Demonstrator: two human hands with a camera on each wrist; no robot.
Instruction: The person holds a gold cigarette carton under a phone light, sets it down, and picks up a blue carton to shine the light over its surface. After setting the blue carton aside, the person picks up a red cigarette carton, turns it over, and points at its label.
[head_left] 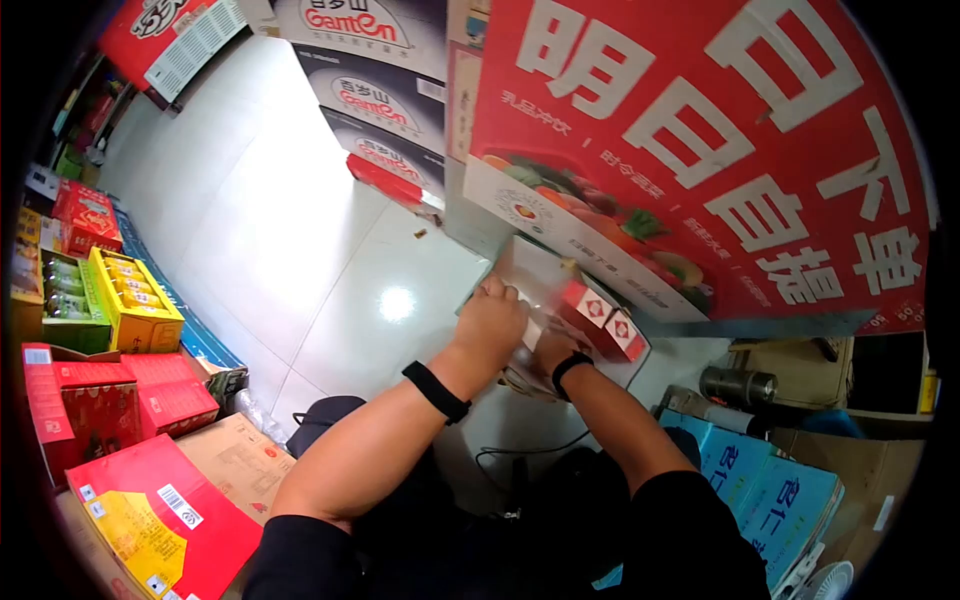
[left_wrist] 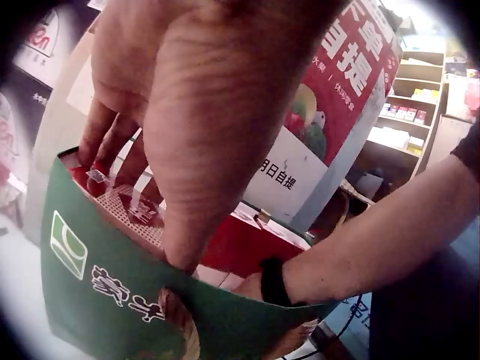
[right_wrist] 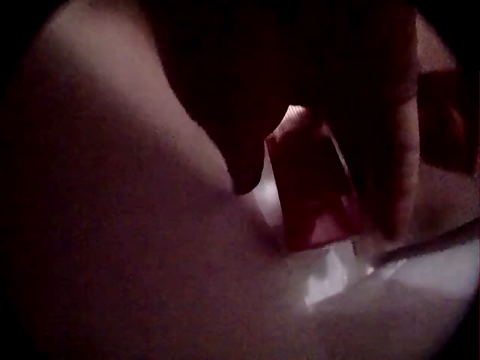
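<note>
My left hand (head_left: 492,325) reaches over the rim of a green box (left_wrist: 112,262); in the left wrist view its fingers (left_wrist: 124,146) point down inside, beside red and clear-wrapped packets (left_wrist: 142,206), and the thumb lies near the front rim. Deeper in the same box is my right hand (head_left: 555,350), its fingertips hidden in the head view. In the dark right wrist view a small red pack (right_wrist: 311,187) lies between the right thumb and fingers; whether they grip it cannot be told. Red-and-white boxes (head_left: 607,320) stand inside at the right.
A large red sign board (head_left: 640,150) rises just behind the box. Stacked dark cartons (head_left: 375,100) stand to its left. Red and yellow boxes (head_left: 140,300) line the left side; blue packs (head_left: 740,470) and a metal cylinder (head_left: 738,385) are at the right. A black cord (head_left: 530,450) lies near the legs.
</note>
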